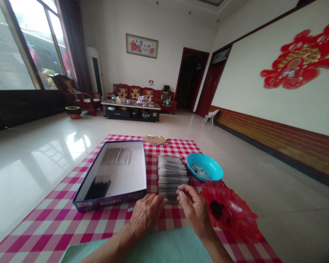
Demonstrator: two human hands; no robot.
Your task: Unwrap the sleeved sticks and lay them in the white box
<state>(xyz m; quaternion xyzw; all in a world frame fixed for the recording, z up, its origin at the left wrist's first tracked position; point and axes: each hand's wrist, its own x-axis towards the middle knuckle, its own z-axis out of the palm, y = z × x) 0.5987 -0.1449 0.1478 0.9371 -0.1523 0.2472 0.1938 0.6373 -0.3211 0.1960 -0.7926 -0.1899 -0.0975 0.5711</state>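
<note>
My left hand (146, 212) is back-up over the checked cloth with its fingers curled together. A slim pale tube (130, 209) pokes out on its left side, and a whitish tip shows by its fingertips; the middle is hidden under the hand. My right hand (194, 210) has thumb and forefinger pinched together at the near right corner of a stack of slim translucent pen-like tubes (172, 175). Whatever is between those fingers is too small to make out. The stacked tubes lie crosswise, side by side, with dark parts showing inside.
Left stands a shallow box (131, 171) holding clear tubes (117, 156) and black rods (99, 187). A blue bowl (216, 171) with small whitish pieces and a red dish (241, 215) with black bits stand right. Cardboard scraps (155, 140) lie behind; a green cloth (164, 244) lies in front.
</note>
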